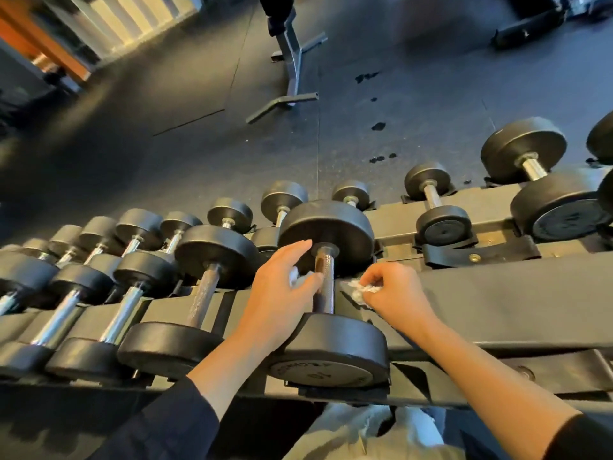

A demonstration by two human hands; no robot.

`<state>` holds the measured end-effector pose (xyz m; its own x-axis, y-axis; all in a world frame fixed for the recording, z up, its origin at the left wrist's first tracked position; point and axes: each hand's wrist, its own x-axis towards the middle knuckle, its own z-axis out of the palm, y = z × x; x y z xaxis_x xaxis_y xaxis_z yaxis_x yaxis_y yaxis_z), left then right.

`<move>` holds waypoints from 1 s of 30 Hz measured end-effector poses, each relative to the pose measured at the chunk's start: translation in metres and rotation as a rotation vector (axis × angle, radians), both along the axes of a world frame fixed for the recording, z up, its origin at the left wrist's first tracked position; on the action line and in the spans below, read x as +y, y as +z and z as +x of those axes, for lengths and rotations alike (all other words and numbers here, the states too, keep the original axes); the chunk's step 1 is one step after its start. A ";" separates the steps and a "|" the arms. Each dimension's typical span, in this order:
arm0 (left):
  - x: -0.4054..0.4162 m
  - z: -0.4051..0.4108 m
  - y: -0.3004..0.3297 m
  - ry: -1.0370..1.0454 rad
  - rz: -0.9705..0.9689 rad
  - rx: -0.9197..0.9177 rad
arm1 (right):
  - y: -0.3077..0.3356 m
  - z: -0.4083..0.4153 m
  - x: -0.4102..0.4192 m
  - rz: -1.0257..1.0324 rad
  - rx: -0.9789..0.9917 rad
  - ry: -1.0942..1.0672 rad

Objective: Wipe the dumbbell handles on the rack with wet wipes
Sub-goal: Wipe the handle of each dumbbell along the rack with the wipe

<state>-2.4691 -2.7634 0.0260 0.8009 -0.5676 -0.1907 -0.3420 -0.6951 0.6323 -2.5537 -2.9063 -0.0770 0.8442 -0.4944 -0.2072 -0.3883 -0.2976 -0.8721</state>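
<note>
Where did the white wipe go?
In the head view, a crumpled wet wipe is pinched in the right hand, just right of the dark dumbbell handle on the rack.
</note>
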 end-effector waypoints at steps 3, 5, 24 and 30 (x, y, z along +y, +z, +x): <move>0.002 0.000 0.001 0.047 -0.011 0.014 | 0.001 0.013 0.010 0.063 -0.087 -0.032; 0.001 -0.001 0.002 0.056 -0.004 0.016 | 0.002 0.022 0.015 0.121 -0.140 -0.073; 0.001 -0.001 0.001 0.079 -0.009 -0.021 | 0.014 0.001 0.000 0.436 -0.225 -0.053; 0.000 -0.005 0.001 0.083 -0.014 -0.052 | 0.019 0.014 0.004 0.265 -0.284 0.127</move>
<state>-2.4738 -2.7631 0.0270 0.8540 -0.5011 -0.1398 -0.3165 -0.7136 0.6249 -2.5394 -2.9027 -0.0580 0.9373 -0.3428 -0.0636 -0.0959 -0.0780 -0.9923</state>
